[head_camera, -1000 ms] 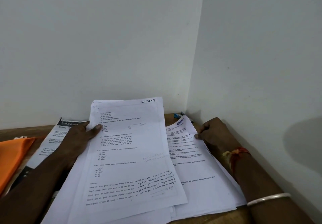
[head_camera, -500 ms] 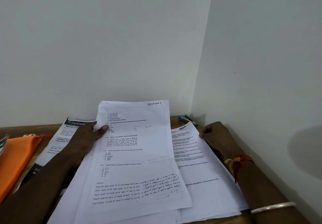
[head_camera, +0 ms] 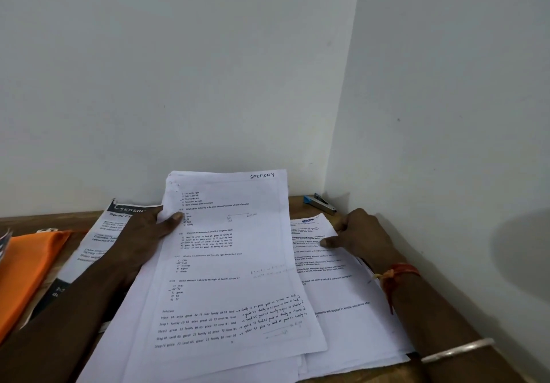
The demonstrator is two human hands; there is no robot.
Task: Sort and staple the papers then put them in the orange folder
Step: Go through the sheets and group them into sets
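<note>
Stapler (head_camera: pixel 320 203) lies just beyond the right hand (head_camera: pixel 361 235), resting on the right pile (head_camera: pixel 342 311), grip unclear; left hand (head_camera: pixel 145 230) pinches Section 4 sheets (head_camera: pixel 235 266).

A red and orange thread (head_camera: pixel 397 275) was tied round the wrist just behind the right hand (head_camera: pixel 361 233), its loose ends dangling. Further up that forearm sat a thin, pale metal bangle (head_camera: pixel 458 350); the left hand (head_camera: pixel 143 233) and forearm were bare.
</note>
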